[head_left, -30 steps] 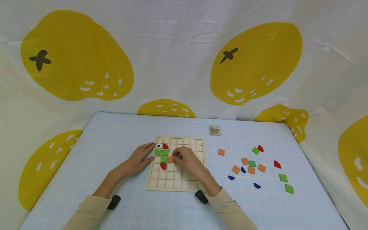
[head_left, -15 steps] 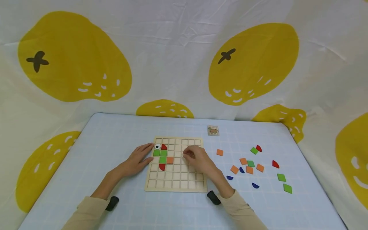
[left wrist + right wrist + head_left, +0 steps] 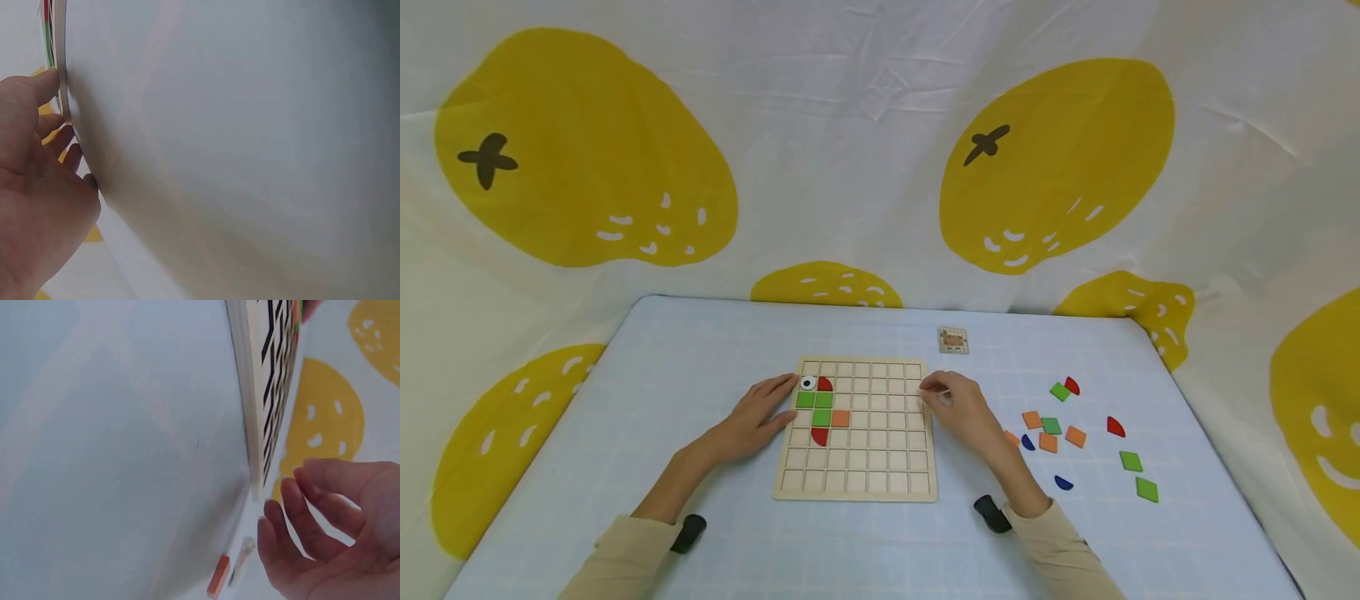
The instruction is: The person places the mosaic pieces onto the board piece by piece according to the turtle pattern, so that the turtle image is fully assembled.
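My left hand (image 3: 745,425) touches the left edge of the wooden grid board (image 3: 856,492) with its fingertips; the left wrist view shows the same hand (image 3: 44,169) with thumb and fingers at the board's edge (image 3: 60,50). On the board's left part lie an eye tile (image 3: 808,383), red quarter pieces (image 3: 820,437), green squares (image 3: 822,417) and one orange square (image 3: 840,418). My right hand (image 3: 966,412) is over the board's right edge, and in the right wrist view its fingers (image 3: 306,522) are loosely bent with nothing between them.
Right of the board lie loose orange squares (image 3: 1076,436), green pieces (image 3: 1147,489), red quarters (image 3: 1116,427) and blue half-rounds (image 3: 1063,482). A small picture card (image 3: 953,340) lies behind the right hand. One orange piece (image 3: 218,576) lies near that hand.
My right hand has moved right, from the orange square on the board to the board's right edge, leaving that square lying in a cell. The left hand has stayed at the left edge.
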A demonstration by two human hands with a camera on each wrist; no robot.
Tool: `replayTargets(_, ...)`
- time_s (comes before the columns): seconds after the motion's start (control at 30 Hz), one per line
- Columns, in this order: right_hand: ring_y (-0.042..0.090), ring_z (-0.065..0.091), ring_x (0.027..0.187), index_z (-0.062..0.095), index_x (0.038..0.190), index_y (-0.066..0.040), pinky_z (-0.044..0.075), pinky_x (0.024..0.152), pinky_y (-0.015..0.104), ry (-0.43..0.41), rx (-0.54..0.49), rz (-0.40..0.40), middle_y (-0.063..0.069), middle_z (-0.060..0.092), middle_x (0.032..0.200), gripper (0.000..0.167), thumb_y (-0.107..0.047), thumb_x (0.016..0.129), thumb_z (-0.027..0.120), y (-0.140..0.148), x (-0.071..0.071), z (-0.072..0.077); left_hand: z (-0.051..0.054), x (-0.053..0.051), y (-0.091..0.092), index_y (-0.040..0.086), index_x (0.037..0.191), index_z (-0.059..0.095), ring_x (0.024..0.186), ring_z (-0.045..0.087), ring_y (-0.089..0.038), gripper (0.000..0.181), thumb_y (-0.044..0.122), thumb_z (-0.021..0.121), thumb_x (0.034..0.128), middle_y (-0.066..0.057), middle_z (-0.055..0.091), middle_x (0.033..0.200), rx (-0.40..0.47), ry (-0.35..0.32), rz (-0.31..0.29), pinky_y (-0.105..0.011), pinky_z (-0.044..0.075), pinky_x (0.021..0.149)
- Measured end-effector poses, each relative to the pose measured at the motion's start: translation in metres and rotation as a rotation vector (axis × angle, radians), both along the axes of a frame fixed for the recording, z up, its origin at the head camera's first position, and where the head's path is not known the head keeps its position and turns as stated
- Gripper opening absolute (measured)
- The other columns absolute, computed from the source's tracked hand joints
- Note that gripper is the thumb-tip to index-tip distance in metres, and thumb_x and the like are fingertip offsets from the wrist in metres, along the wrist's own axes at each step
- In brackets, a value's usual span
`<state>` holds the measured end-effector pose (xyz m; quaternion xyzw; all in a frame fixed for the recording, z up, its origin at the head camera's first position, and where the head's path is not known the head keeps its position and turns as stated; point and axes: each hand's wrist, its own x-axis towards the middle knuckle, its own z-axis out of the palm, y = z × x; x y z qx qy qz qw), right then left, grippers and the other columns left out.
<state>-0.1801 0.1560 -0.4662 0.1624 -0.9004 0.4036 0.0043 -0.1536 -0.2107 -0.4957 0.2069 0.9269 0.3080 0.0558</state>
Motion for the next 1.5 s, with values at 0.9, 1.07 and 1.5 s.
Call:
replayTargets(0.9,0.036,0.058,0.108,0.070,0.121,0.002,0.048,0.098,0.051,-0.065,0.164,-0.123,0.020,0.065,0.117,0.025,0.002,0.095,0.068,0.052,0.000,-0.007,0.004,0.002,0.002,0.000,0.160,0.031,0.149,0.026,-0.045,0.064,0.022,0.058,0.1065,-0.022,0.031,0.163,0.007,-0.012,0.001,-0.066,0.026,0.117)
replayTargets(1.07,0.031,0.057,0.099,0.070,0.119,0.002,0.051,0.092,0.046,-0.065,0.161,-0.134,0.018,0.065,0.112,0.024,0.002,0.095,0.070,0.051,0.001,-0.006,0.003,0.002,0.002,0.001,0.160,0.031,0.149,0.025,-0.045,0.064,0.023,0.058,0.1067,-0.022,0.031,0.164,0.013,-0.014,0.005,-0.066,0.026,0.117)
replayTargets(1.5,0.023,0.061,0.086,0.073,0.106,0.001,0.055,0.081,0.036,-0.049,0.085,-0.103,0.010,0.067,0.096,0.012,-0.001,0.094,0.074,0.048,0.003,0.001,0.004,0.002,0.001,0.000,0.160,0.032,0.149,0.025,-0.045,0.064,0.022,0.059,0.1066,-0.022,0.031,0.163,0.011,-0.015,0.007,-0.066,0.026,0.117)
